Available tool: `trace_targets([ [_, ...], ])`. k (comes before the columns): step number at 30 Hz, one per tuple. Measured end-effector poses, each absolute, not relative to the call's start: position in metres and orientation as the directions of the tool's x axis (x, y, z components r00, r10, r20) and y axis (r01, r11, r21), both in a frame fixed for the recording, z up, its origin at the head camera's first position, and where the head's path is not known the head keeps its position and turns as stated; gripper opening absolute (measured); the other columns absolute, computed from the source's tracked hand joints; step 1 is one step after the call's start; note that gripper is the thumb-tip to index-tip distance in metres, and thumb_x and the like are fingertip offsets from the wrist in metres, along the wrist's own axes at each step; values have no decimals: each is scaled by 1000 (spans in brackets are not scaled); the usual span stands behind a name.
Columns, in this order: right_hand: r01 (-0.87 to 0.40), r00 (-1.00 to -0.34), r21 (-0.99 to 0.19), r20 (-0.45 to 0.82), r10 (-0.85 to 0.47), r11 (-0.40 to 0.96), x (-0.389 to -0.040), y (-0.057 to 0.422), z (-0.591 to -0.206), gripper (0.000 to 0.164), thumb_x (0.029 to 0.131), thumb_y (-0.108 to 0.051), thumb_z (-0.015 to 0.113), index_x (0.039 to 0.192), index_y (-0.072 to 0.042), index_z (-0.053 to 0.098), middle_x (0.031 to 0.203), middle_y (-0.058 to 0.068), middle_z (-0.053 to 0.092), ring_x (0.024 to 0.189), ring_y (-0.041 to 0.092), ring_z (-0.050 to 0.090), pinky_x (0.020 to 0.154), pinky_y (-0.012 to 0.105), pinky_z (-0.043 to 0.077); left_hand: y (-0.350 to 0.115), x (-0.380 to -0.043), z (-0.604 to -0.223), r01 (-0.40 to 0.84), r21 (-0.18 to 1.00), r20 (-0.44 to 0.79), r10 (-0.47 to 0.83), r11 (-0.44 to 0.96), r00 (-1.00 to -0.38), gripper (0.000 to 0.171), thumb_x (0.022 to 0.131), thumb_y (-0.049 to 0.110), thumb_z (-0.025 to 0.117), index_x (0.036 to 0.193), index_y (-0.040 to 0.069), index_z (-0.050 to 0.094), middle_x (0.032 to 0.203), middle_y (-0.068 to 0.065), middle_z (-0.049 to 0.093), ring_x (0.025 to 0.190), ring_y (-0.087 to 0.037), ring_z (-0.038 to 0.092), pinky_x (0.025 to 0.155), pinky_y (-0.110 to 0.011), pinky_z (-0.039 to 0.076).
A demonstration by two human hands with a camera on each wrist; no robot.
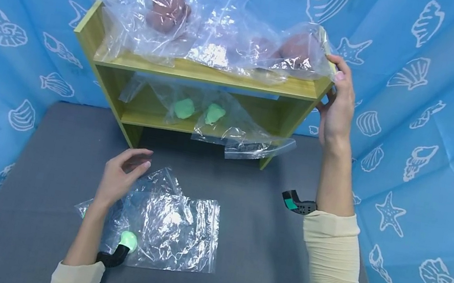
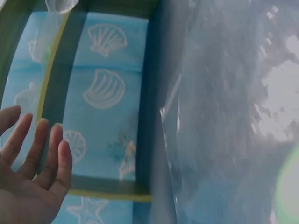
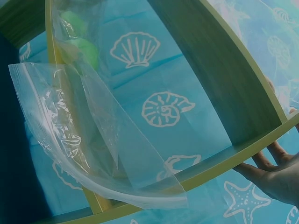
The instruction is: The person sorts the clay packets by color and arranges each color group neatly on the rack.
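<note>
My right hand (image 1: pixel 339 110) grips the upper right side of a small yellow-green wooden shelf (image 1: pixel 218 82); in the right wrist view its fingers (image 3: pixel 264 161) lie round the panel's edge. My left hand (image 1: pixel 120 174), fingers loosely bent and holding nothing, hovers over the table before the shelf's lower left. Under that forearm lie clear zip bags (image 1: pixel 174 252), overlapping each other, with a green lump (image 1: pixel 128 240) near the wrist. On the top board, clear bags (image 1: pixel 218 26) hold brown lumps (image 1: pixel 168 8). The lower board carries clear bags with two green lumps (image 1: pixel 184 108).
The shelf stands at the back of a grey table (image 1: pixel 253 254). One bag's zip end (image 1: pixel 259 149) hangs over the lower board's front edge. A blue curtain (image 1: pixel 434 125) with white shell prints surrounds the back and sides. Black wrist cameras (image 1: pixel 297 204) sit on both forearms.
</note>
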State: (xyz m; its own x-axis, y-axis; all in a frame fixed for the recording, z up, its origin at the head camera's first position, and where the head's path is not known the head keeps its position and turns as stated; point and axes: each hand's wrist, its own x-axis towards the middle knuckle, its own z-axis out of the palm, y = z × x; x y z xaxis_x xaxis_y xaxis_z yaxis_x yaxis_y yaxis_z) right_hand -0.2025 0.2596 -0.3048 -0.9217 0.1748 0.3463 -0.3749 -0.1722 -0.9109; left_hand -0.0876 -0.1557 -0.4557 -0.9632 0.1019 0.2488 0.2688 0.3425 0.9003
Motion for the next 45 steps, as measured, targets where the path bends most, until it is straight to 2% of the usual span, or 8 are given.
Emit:
trace_targets([
  [4,-385,-917,-910,358,173,-157,-203,260,-304,37,102,-28,42,133,-21,59,123,10,53,101,24,53,74,37,46,-172,-86,-475,219,880,199,91,422,-976,33,95,4,66,128,4,64,121,-15,64,102,-18,63,87,-23,49],
  [8,-389,-916,-909,365,164,-150,-203,260,-304,37,102,-28,42,134,-21,59,126,10,52,103,24,52,76,37,45,-185,-81,-495,205,858,176,105,472,-979,34,95,10,68,129,11,65,121,-11,64,103,-23,64,86,-26,51],
  [15,-384,-919,-907,358,168,-171,-203,259,-304,37,101,-29,42,133,-20,59,126,11,52,102,24,53,75,37,45,-198,-60,-513,189,824,112,173,534,-979,36,94,16,71,129,13,65,123,-9,64,104,-26,65,84,-31,54],
  [23,-387,-916,-913,365,165,-130,-205,259,-301,36,101,-27,41,132,-22,59,127,8,51,105,25,52,77,39,45,-202,-31,-527,167,825,85,175,540,-981,39,91,13,73,129,6,64,125,-10,63,113,-32,61,89,-52,52],
  [30,-387,-917,-910,363,163,-147,-203,261,-306,37,100,-26,43,131,-21,60,124,9,52,100,24,53,74,37,45,-208,-11,-532,140,865,92,122,482,-988,39,88,1,74,126,1,65,122,-16,65,108,-15,64,86,-28,55],
  [34,-388,-916,-911,365,164,-141,-203,261,-307,37,100,-27,43,131,-21,60,126,9,51,103,25,53,76,38,45,-212,-2,-539,88,886,43,107,455,-993,39,89,5,73,127,2,64,123,-17,65,108,-26,65,84,-19,53],
  [39,-395,-914,-910,373,161,-130,-203,260,-306,37,100,-27,42,132,-21,60,126,9,51,102,25,53,75,39,45,-216,6,-542,27,909,-13,92,416,-996,41,90,6,72,129,0,62,126,-20,64,110,-31,65,81,-19,54],
  [45,-394,-913,-910,372,166,-129,-203,259,-306,38,100,-27,41,132,-21,60,124,9,52,100,24,53,73,38,46,-216,14,-543,13,897,-10,51,441,-999,43,87,4,76,128,2,63,126,-20,64,105,-16,67,79,-16,53],
])
